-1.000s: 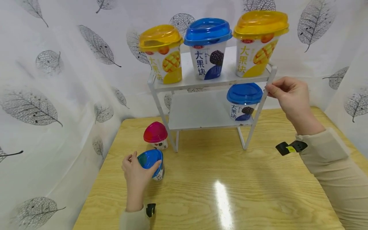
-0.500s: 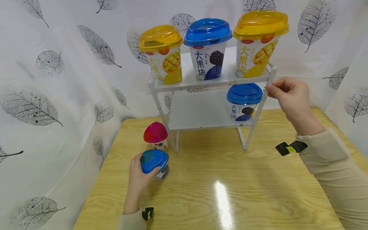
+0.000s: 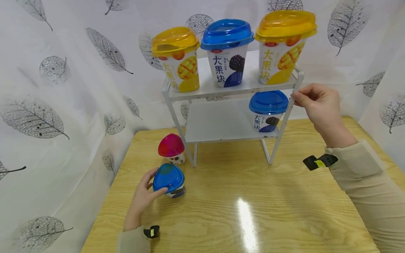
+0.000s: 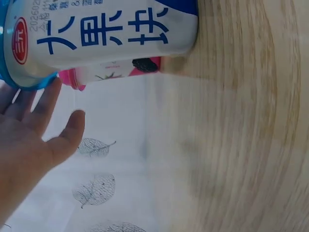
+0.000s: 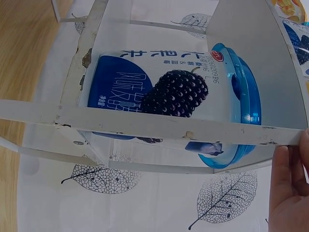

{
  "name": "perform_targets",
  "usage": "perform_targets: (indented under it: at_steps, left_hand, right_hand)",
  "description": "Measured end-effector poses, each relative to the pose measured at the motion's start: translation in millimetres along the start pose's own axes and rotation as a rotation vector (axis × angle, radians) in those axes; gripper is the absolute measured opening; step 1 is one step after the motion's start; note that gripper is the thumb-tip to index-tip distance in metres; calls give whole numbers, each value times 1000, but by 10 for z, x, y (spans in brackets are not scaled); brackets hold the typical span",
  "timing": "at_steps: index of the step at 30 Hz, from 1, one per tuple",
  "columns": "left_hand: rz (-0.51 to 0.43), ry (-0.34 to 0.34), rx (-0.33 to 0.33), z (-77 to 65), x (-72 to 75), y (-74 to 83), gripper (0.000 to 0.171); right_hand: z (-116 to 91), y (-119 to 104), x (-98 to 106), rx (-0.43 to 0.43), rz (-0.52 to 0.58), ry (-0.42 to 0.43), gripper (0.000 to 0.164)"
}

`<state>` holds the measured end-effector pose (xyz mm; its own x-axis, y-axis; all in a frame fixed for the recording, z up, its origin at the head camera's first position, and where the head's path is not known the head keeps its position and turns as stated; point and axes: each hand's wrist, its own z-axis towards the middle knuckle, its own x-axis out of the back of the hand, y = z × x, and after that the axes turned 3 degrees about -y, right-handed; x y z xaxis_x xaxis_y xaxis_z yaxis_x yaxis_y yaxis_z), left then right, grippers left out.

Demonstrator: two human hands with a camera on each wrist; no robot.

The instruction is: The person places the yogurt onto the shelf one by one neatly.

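Observation:
Front left on the table stands a blue-lidded yogurt cup point(image 3: 168, 178), upright. My left hand point(image 3: 141, 196) is at its lid, fingers on the far left side and thumb near the front. In the left wrist view the fingers point(image 4: 44, 104) touch or nearly touch the lid rim, while the thumb stands apart from the cup. A pink-lidded yogurt cup point(image 3: 171, 146) is just behind. With thumb and fingers my right hand point(image 3: 322, 109) pinches the right front post of the white two-tier rack point(image 3: 215, 123), near its upper shelf.
On the upper shelf stand a yellow-lidded cup point(image 3: 180, 59), a blue-lidded cup point(image 3: 227, 52) and another yellow-lidded cup point(image 3: 283, 47). A further blue-lidded cup point(image 3: 268, 110) sits at the right of the lower shelf. Leaf-patterned cloth point(image 3: 63, 158) hangs behind the wooden table point(image 3: 215, 218).
The blue-lidded cup on the table was turned and shifted slightly right, then came to stand upright. My left hand has loosened and drawn back leftward. My right hand stays at the post.

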<state>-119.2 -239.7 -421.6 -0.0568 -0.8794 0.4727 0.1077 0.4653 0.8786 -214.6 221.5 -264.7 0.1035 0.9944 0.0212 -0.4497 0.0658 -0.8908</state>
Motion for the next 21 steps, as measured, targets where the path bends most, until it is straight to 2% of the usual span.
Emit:
perform_targets:
  at_steps: [2,5,7,13,18,21]
  left_hand:
    - [-34,-10,-3,1,12,-31,67]
    - [-76,-22,-14,15,22,-172,71]
    - [-111,-32,-10,4,21,-183,74]
    - [-203,-66,52,-38,23,-260,80]
    - [-209,-98,121,-52,14,-354,79]
    - [-220,-129,131,-39,2,-402,79]
  right_hand:
    - [0,-3,-4,1,-6,-1,6]
    - [-1,-6,-7,0,7,-3,6]
    - [0,-6,-10,0,6,-4,6]
    - [3,-2,-17,8,10,-7,6]
    - [-5,3,-11,11,49,-4,6]
    - [-8,0,-7,8,33,-1,7]
